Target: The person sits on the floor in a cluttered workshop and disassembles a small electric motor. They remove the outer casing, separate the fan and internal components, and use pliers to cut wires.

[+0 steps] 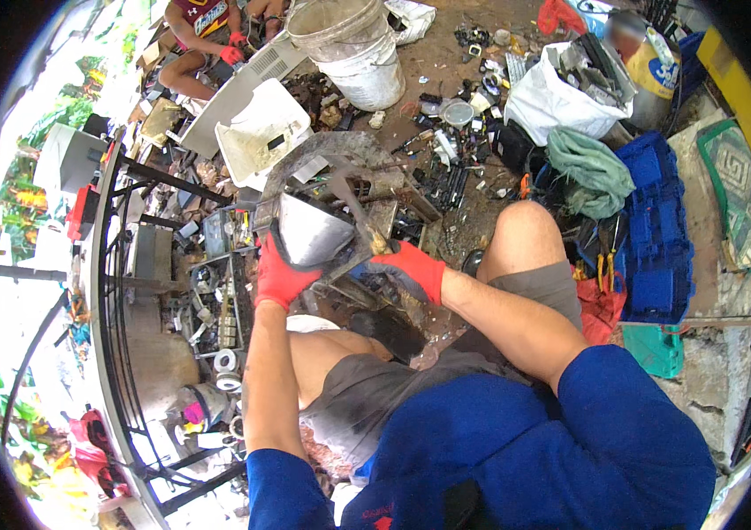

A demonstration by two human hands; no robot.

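Brown dirt floor (pixel 428 64), strewn with scrap (pixel 452 183), surrounds the silver-grey panel (pixel 307 233), gripped by the gloved left hand (pixel 282 276). Right of the panel, gloved right hand (pixel 418 268) closes round a hand tool (pixel 351 201); beyond the panel, white bucket (pixel 360 79).

This looks like an open-air salvage workshop: electronic scrap (pixel 457 184) litters the floor (pixel 433 60) ahead of the red-gloved fingers (pixel 396 257). A stuffed white sack (pixel 550 108) stands ahead to their right, greenery (pixel 50 132) to their left.
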